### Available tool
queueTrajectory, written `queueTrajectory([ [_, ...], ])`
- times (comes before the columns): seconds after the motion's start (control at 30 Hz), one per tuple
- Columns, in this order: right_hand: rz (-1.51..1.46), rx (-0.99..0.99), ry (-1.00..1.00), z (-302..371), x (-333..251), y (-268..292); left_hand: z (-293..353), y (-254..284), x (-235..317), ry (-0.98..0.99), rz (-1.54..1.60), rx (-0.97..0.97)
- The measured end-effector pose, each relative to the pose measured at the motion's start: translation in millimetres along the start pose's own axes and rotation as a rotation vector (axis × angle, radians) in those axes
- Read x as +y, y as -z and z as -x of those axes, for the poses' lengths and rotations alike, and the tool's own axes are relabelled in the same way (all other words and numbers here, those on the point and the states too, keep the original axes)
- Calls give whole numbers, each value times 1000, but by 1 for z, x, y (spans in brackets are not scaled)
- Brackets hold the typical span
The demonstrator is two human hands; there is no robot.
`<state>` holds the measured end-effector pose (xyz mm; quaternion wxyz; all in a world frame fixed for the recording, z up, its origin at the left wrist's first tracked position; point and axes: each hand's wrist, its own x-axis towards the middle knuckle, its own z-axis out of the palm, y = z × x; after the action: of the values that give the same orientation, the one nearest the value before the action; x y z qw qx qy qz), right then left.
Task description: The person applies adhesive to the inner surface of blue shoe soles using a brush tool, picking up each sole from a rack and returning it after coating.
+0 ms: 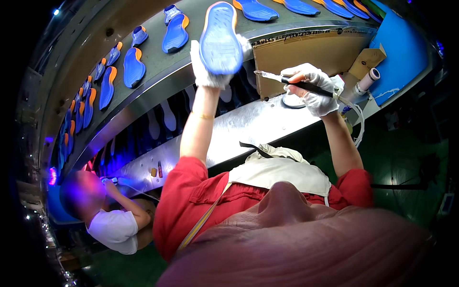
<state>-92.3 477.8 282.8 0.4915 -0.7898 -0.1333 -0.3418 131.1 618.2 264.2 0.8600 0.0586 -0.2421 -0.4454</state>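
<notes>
My left hand point(203, 75), in a white glove, grips a blue shoe sole point(220, 45) with a thin orange edge, held up at the edge of the conveyor belt point(154, 57). The sole hides part of that hand's fingers. To its right, my gloved right hand point(315, 103) is closed around a slim black-handled brush point(271, 75). The brush's pale tip points left toward the sole, a short gap away from it. From the back end of the handle a white tube point(362, 125) hangs down. Below my right hand sits a round white dish point(292, 100).
More blue soles with orange edges point(134, 67) lie along the curved belt. A cardboard sheet point(306, 51) stands under its edge, beside a blue panel point(406, 55) and a pale roll point(369, 79). A metal ledge point(239, 119) runs below. Another person point(112, 229) works at lower left.
</notes>
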Motion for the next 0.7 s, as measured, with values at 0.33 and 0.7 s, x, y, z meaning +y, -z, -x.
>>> queueTrajectory([
  [0.33,65,63,-238,29,20,-2,-10,15,16,-6,-1135,165],
  [0.7,-137,-23,-457,53,46,-28,6,38,129,-431,-2940,570],
])
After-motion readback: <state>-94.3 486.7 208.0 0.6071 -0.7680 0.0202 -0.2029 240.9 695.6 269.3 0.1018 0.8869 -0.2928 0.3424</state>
